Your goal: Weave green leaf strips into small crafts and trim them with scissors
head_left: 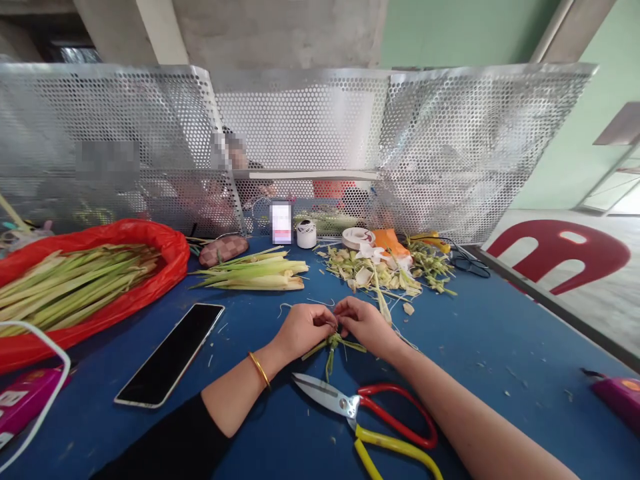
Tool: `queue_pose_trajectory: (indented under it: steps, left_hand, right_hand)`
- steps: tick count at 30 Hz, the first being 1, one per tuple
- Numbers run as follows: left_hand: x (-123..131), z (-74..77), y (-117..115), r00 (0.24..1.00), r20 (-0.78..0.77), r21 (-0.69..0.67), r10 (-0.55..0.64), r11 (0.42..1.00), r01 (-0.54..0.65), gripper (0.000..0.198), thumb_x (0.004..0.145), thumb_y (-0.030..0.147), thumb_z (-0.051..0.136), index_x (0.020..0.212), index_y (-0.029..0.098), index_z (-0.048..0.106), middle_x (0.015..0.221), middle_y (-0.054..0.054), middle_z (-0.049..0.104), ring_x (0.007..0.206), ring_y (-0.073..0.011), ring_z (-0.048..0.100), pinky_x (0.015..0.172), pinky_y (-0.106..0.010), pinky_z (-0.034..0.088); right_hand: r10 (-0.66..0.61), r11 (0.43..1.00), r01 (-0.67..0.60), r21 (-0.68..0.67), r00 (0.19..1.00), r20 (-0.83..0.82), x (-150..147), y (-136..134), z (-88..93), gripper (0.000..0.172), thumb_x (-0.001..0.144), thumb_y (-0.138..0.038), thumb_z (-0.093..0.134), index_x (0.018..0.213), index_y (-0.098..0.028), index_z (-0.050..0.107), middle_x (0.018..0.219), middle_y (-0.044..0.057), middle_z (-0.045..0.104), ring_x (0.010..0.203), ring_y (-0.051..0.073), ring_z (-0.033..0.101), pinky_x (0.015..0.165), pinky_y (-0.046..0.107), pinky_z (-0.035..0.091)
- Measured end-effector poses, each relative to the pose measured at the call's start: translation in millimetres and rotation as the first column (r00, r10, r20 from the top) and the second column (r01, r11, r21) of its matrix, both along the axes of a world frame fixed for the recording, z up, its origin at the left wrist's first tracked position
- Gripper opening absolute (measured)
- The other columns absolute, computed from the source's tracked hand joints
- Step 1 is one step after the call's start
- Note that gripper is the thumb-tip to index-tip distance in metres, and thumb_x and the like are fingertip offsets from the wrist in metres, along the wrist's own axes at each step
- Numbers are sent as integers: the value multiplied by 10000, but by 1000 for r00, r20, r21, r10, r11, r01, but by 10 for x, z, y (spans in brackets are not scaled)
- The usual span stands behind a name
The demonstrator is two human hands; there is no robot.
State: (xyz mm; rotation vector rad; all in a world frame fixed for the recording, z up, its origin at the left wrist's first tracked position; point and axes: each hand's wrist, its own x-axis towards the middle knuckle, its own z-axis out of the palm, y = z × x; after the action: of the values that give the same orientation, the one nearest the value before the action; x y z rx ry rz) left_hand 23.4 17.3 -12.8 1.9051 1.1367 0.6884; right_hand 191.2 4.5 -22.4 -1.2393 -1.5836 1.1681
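Above the blue tabletop, my left hand (307,329) and my right hand (365,325) meet fingertip to fingertip. Both are closed in a pinch around the top of a small knotted green plant-strip piece (334,341), whose thin ends spread out below and to the sides. The exact strand under each fingertip is hidden. Just below my hands lie scissors (345,405) with broad steel blades and one red and one yellow handle. Beyond my hands rests a bundle of pale green leaf strips (260,272). Some thin threads lie around my fingers.
A red plastic bag (173,267) full of long green strips stands at the left, near a black-screened phone (170,353). Plant scraps (370,273), a tape roll (358,237) and a white jar (306,235) sit farther back. A perforated metal screen (305,120) borders the table; people show behind it.
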Motion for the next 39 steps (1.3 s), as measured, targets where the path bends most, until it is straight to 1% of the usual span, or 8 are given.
queue_pose_trajectory:
  steps: [2,5,9,14,18,26,31,39]
  left_hand:
    - [-3,10,-19,993,-114,168,3,986,16,131,718,145,572,735,184,696,677,6,678,609,-111,575,581,-206,393]
    - [6,10,-63,966,-259,412,24,907,88,164,776,135,542,795,202,690,772,-8,706,705,-137,615,651,-229,400]
    - [26,-8,-111,890,-440,580,124,795,176,183,858,156,474,864,191,654,814,-39,699,767,-175,631,666,-263,400]
    - [30,0,-122,800,-548,607,246,775,177,164,875,179,478,849,186,639,767,-44,684,734,-188,626,619,-271,389]
    - [23,-12,-107,777,-573,602,261,777,183,166,877,182,481,813,184,634,778,-45,679,754,-188,622,631,-272,396]
    - [21,-36,-99,820,-505,663,269,730,168,183,892,185,464,819,176,631,811,-46,671,786,-170,608,669,-264,413]
    - [33,-11,-118,867,-418,663,271,743,87,126,854,163,513,815,198,628,828,-20,682,783,-152,610,665,-252,413]
    - [28,-26,-111,890,-374,689,261,721,78,126,860,184,520,807,202,633,806,-12,685,773,-145,616,658,-244,397]
  right_hand:
    - [-3,1000,3,2,1000,11,6,-3,-9,134,699,-113,493,791,-196,544,653,-30,622,503,106,575,539,238,446]
    - [-6,1000,6,7,1000,21,19,0,-21,121,713,-126,511,798,-197,560,693,-25,637,507,105,576,524,234,448]
    - [-13,1000,12,26,999,37,10,0,-41,99,717,-131,536,770,-205,575,647,-40,615,517,110,575,514,223,451]
    - [-2,1000,1,25,999,51,-27,-28,-58,139,719,-120,538,806,-210,599,655,-31,641,559,128,605,540,232,472]
    - [-1,1000,0,16,999,53,-42,-24,-87,178,727,-108,516,843,-214,599,662,-28,654,552,131,612,538,236,478]
    - [-32,999,29,42,997,73,-33,-1,-87,174,728,-143,537,853,-195,647,682,-18,667,553,131,599,557,243,467]
    - [-49,995,40,93,994,101,-4,9,-56,135,689,-163,603,761,-192,712,729,-2,693,691,159,593,651,255,444]
    - [-124,991,120,63,991,60,5,19,-60,112,739,-181,505,707,-195,612,551,-47,551,518,121,539,507,223,389]
